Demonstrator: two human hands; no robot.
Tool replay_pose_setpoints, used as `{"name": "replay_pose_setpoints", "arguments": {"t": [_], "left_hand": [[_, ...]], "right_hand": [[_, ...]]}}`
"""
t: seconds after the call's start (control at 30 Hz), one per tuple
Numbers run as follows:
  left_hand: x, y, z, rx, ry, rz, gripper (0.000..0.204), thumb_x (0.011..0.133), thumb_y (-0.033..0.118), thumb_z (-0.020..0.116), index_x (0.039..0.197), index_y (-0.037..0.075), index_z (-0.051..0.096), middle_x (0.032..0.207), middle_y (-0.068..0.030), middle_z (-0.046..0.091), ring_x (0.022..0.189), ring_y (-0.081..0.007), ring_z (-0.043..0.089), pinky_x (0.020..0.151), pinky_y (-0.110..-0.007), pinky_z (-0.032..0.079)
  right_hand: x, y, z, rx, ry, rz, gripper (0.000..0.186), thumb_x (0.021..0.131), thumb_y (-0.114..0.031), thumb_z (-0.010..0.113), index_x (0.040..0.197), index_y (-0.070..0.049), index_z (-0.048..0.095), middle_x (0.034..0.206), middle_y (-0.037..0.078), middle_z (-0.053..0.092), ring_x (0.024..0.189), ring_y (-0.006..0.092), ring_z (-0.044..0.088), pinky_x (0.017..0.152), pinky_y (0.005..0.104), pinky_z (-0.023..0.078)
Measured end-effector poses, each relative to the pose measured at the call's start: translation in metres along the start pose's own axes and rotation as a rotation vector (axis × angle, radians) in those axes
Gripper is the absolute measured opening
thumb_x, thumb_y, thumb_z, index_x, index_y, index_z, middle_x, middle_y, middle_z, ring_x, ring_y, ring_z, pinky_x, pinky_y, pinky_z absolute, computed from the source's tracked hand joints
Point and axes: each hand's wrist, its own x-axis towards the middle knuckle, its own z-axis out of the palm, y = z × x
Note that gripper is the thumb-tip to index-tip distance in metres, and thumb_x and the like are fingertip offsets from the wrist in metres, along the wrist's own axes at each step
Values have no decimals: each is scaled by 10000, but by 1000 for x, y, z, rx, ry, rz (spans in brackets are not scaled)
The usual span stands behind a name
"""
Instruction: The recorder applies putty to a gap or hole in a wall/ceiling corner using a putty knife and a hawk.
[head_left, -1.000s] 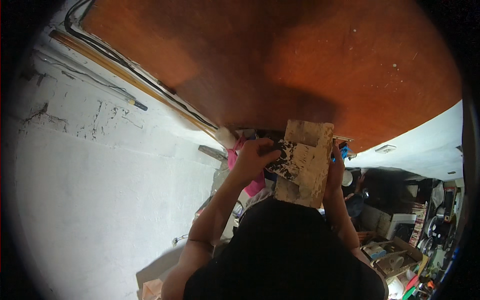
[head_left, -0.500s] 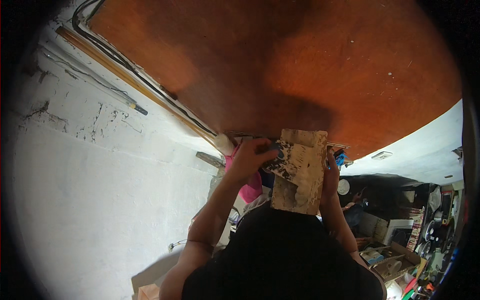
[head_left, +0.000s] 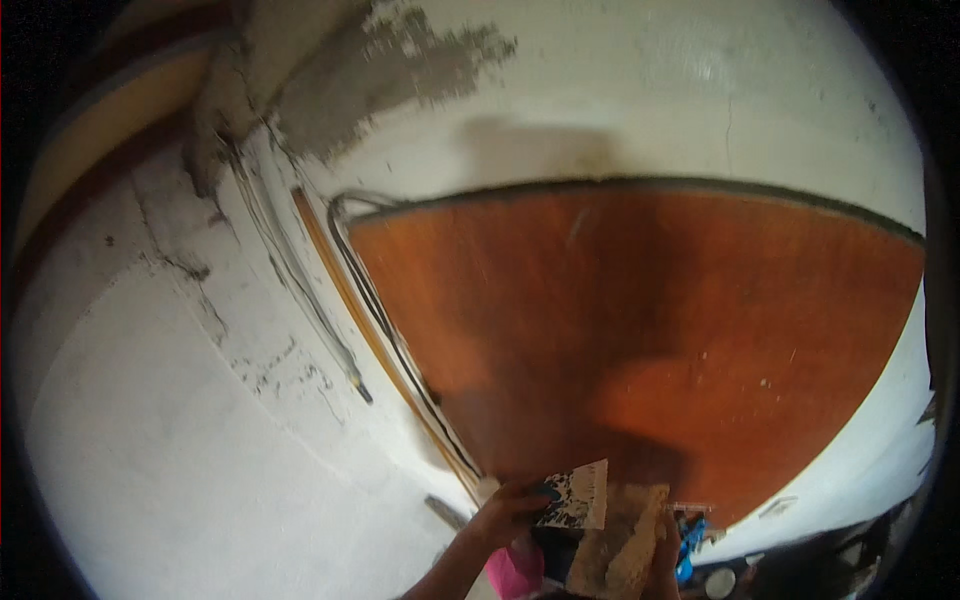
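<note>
My left hand point(head_left: 505, 515) is closed on a wide flat scraper point(head_left: 578, 495), its blade speckled dark and pale, with a bit of blue at my fingers. The blade is over the upper left part of a tan, putty-caked board point(head_left: 625, 550). My right hand point(head_left: 663, 560) grips that board along its right side, with much of the fingers hidden. Both are low in the head view, below a large reddish-brown wooden panel point(head_left: 760, 300) on the white wall.
Cables point(head_left: 370, 305) and a wooden batten point(head_left: 355, 310) run along the panel’s left edge. The white wall point(head_left: 170, 440) has cracked, peeling patches and grey cement at the top. A pink cloth point(head_left: 515, 570) and blue items point(head_left: 690, 550) sit behind my hands at the bottom.
The view has tilted up toward the upper wall, so hands and board now appear lower. The scraper has turned and shifted higher relative to the board, its pale edge now upright.
</note>
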Motion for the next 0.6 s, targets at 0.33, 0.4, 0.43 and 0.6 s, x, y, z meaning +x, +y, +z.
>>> {"name": "replay_pose_setpoints", "arguments": {"t": [0.33, 0.4, 0.43, 0.6], "left_hand": [[-18, 245, 153, 766, 596, 1882, 163, 881, 77, 641, 982, -48, 669, 782, -38, 652, 683, -41, 539, 589, -197, 420], [-9, 279, 189, 1047, 618, 2184, 236, 850, -9, 618, 1080, -21, 668, 918, -99, 696, 789, -100, 615, 699, -222, 476], [-14, 289, 212, 1200, 660, 2307, 242, 836, -40, 615, 1072, -28, 667, 936, -110, 699, 796, -124, 629, 718, -227, 487], [15, 335, 249, 1641, 624, 2709, 375, 712, -71, 633, 1059, 57, 697, 979, -80, 696, 778, -202, 673, 708, -251, 527]], "right_hand": [[23, -6, -4, 113, 177, 17, 446, 960, -334, 450, 1354, -127, 429, 1250, 69, 531, 1082, 255, 542, 902, 392, 458], [24, -6, 3, -137, 101, -136, 475, 952, -278, 461, 1403, -162, 371, 1318, 58, 490, 1144, 259, 519, 931, 403, 450], [23, -6, 2, -11, 141, -58, 444, 964, -331, 442, 1359, -129, 423, 1252, 70, 532, 1082, 253, 543, 903, 391, 458], [17, 2, -33, 267, 304, 20, 449, 979, -389, 413, 1308, -92, 483, 1170, 77, 582, 1022, 245, 566, 875, 372, 468]]}}
